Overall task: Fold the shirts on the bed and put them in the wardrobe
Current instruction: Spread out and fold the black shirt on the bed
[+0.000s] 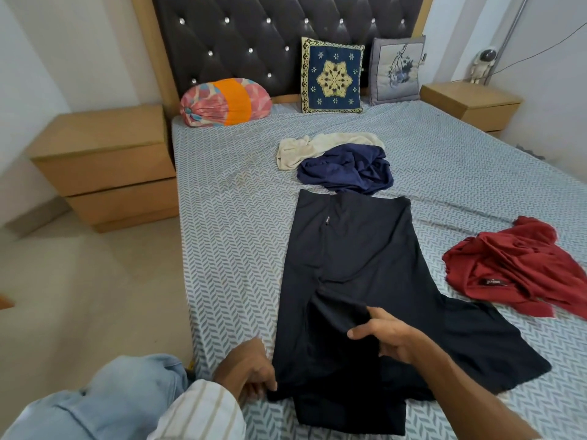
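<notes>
A black shirt (359, 249) lies spread lengthwise on the bed (228, 223), its left side folded inward and one sleeve stretched out to the right. My left hand (246, 369) pinches the shirt's lower left edge. My right hand (386, 333) grips the folded sleeve fabric near the shirt's middle. Beyond the black shirt sit a crumpled navy shirt (346, 171) and a cream shirt (317, 146), touching each other. A crumpled red shirt (514, 268) lies at the right. No wardrobe shows in this view.
A bolster (225, 101) and two cushions (332, 76) lean against the tufted headboard. Wooden bedside tables stand at the left (104, 163) and right (470, 101) of the bed. Tiled floor runs along the bed's left side.
</notes>
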